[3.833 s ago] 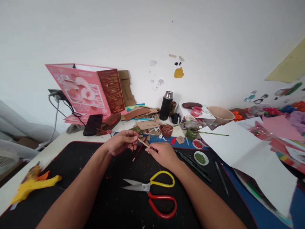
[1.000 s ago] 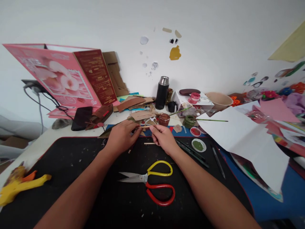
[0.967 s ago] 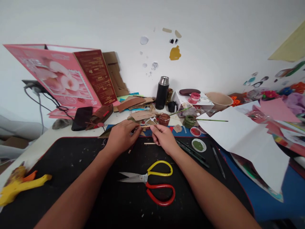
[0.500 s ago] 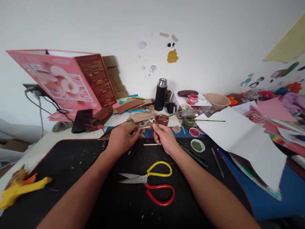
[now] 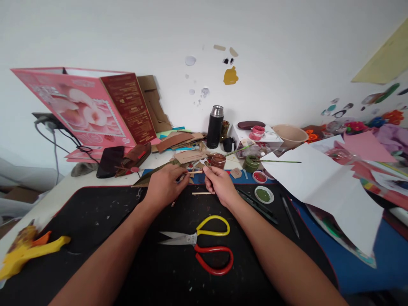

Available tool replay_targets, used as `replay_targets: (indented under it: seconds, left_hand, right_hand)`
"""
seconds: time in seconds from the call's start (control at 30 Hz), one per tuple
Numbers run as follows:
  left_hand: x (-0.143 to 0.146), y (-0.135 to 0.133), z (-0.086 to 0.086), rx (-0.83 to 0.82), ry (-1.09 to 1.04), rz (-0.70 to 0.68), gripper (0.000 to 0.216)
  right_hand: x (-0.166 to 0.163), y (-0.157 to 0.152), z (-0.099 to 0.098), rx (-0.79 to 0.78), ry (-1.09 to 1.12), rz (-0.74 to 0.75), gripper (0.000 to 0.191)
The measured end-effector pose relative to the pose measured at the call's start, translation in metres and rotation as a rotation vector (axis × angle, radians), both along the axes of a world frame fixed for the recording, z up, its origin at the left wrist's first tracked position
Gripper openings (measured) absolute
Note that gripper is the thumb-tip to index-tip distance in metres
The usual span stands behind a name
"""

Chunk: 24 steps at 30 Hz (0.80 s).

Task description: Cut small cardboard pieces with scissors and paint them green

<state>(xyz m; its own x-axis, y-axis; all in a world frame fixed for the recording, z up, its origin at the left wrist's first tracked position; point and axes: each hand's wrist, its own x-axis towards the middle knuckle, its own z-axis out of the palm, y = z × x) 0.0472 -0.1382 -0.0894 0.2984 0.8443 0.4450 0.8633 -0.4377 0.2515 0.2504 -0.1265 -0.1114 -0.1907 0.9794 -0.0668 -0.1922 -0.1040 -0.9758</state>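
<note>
Pinching a thin wooden strip (image 5: 195, 172) beyond the scissors (image 5: 192, 239), the left hand (image 5: 164, 185) has a narrow grip; I can't tell whether the right hand (image 5: 222, 184) holds anything. Bending something so slender could snap it.

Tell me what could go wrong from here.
The scissors lie with blades parted on the black mat, nearer the person than both hands; a hand drawn back might brush the points. A green handle leans out of the brown paint jar beyond the right hand, so a knock could tip it. The thin pale stick in the left hand might slip.
</note>
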Motion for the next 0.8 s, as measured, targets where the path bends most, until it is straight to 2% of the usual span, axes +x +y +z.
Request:
replay_targets:
  seconds: [0.8]
  left_hand:
    - [-0.0017,0.0007,-0.0026,-0.011,-0.028,-0.001,0.027]
  right_hand:
    - [-0.0010,-0.0002,-0.0024,-0.025,0.037,0.030,0.044]
